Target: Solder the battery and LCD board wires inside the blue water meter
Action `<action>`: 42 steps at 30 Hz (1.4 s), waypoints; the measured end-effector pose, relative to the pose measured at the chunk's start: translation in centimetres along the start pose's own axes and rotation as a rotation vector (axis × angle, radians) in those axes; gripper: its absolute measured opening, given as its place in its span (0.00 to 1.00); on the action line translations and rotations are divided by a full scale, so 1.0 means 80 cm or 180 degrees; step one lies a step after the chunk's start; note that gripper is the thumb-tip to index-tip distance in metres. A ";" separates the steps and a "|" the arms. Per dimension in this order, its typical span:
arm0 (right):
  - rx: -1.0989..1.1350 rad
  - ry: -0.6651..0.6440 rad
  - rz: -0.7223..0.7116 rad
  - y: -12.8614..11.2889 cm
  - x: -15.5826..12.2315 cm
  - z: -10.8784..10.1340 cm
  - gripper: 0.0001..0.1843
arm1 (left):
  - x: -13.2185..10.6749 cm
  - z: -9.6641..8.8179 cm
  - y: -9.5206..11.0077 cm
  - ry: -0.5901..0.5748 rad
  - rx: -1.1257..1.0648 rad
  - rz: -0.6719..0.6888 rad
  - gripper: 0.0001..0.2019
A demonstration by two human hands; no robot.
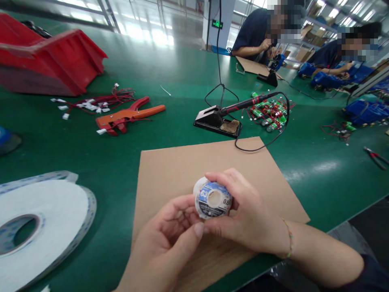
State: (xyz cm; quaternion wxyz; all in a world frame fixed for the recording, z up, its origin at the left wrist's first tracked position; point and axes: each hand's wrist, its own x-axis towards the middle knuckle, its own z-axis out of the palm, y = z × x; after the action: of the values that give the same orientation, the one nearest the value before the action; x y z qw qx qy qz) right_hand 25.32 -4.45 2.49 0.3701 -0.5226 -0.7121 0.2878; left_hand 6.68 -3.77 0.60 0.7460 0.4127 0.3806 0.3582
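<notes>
My right hand [246, 213] is wrapped round a small white spool of solder wire [212, 198] with a blue label, held over a brown cardboard sheet [182, 166]. My left hand [165, 243] is curled beside the spool, its thumb tip touching the lower rim and its fingers pinched close to it; I cannot make out whether a wire end is between them. A soldering iron [246, 103] rests in its black stand [215, 119] just beyond the cardboard.
A big roll of white tape [42, 227] lies at the left. Orange crimping pliers [127, 116], red wires with white plugs [91, 103] and a red bin [51, 56] lie further back. Green batteries with red wires [269, 111] sit right. Two people work at the far end.
</notes>
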 end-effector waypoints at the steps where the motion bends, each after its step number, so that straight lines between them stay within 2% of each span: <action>1: 0.0086 -0.0052 0.0073 0.001 0.000 0.001 0.38 | -0.001 0.001 0.001 0.0018 -0.0063 -0.0005 0.14; 5: 0.0662 -0.0243 0.0238 0.002 -0.009 0.003 0.43 | -0.003 -0.001 0.000 0.0132 -0.0239 0.0008 0.15; 9: 0.1022 -0.0419 0.0175 0.001 -0.018 0.003 0.37 | -0.001 -0.006 -0.003 0.0226 -0.0152 0.0130 0.12; 13: 0.0992 -0.0262 0.0120 0.001 -0.019 0.004 0.31 | -0.001 -0.008 -0.005 0.0250 -0.0158 0.0185 0.12; 22: 0.0877 -0.0028 0.0171 -0.001 -0.021 0.017 0.30 | -0.002 -0.013 -0.001 0.0368 0.0502 0.0287 0.11; 33: 0.0540 0.0034 -0.0201 -0.003 -0.018 0.013 0.30 | 0.005 -0.026 0.000 0.0311 0.1171 0.0356 0.08; 42: 0.0618 -0.0207 -0.0301 -0.008 -0.018 0.001 0.27 | 0.008 -0.026 0.010 0.0194 0.1354 0.0411 0.14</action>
State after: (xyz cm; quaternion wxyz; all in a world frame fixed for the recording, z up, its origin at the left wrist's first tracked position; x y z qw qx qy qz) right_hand 25.14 -6.00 2.63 0.4089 -0.4405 -0.7163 0.3545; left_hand 4.96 -2.16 0.36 0.6059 0.5732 0.4427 0.3291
